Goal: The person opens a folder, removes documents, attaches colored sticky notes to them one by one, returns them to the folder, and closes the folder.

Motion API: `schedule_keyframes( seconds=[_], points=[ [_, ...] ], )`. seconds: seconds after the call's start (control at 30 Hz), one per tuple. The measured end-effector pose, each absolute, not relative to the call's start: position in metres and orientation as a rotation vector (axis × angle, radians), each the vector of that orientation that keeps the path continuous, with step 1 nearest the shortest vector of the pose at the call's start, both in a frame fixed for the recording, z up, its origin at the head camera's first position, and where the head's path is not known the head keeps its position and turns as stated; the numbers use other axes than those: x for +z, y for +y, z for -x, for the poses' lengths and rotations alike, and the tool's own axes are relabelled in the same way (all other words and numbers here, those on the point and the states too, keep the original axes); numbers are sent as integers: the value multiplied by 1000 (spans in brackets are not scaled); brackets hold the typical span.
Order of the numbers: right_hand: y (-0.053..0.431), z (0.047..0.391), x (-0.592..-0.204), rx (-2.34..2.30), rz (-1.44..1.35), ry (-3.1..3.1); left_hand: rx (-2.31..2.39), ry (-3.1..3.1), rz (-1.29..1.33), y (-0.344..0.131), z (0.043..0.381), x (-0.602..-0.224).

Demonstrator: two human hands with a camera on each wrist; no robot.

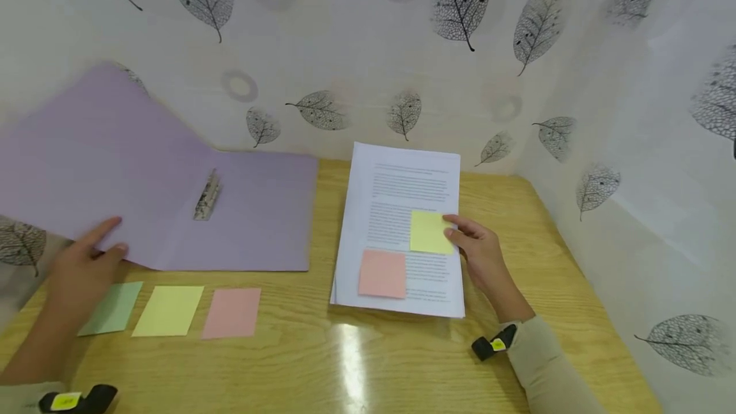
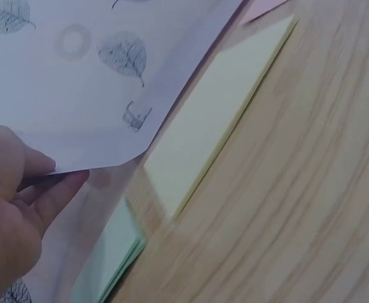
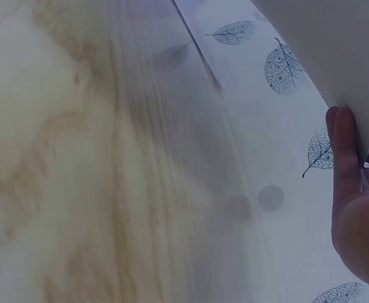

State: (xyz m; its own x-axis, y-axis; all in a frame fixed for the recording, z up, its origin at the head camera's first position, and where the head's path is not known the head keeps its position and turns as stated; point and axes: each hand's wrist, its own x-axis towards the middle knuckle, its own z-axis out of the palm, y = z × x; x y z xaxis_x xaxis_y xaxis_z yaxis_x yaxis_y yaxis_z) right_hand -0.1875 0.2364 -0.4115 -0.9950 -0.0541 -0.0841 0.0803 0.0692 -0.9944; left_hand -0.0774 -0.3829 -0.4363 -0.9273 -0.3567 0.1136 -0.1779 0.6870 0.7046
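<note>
A purple folder [image 1: 259, 209] lies spread out at the left in the head view, a metal clip [image 1: 207, 195] near its fold. My left hand [image 1: 86, 267] pinches the lower edge of its raised left cover [image 2: 77, 126] between thumb and fingers. On the right, my right hand [image 1: 483, 260] grips a stack of printed paper [image 1: 408, 177] by its right edge. From below, the right wrist view shows the stack's pale underside [image 3: 336, 50] lifted at the fingers. A yellow sticky note [image 1: 428, 232] beside that thumb and a pink sticky note [image 1: 382, 273] lie on the top sheet.
Below the folder, green [image 1: 115, 308], yellow [image 1: 168, 310] and pink [image 1: 232, 313] sticky-note pads sit in a row on the wooden table [image 1: 287, 369]. The left forearm partly covers the green pad. A leaf-patterned wall covering [image 1: 356, 50] rises behind and to the right.
</note>
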Motion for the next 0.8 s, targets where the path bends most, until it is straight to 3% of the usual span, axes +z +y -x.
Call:
schedule_keyframes(
  seconds=[0.3, 0.8],
  points=[
    [237, 188, -411, -2057, -95, 2217, -1241, -2721, -276, -340, 80, -438],
    [232, 194, -419, -1969, -178, 2271, -1585, -2668, -181, -226, 88, -434]
  ],
)
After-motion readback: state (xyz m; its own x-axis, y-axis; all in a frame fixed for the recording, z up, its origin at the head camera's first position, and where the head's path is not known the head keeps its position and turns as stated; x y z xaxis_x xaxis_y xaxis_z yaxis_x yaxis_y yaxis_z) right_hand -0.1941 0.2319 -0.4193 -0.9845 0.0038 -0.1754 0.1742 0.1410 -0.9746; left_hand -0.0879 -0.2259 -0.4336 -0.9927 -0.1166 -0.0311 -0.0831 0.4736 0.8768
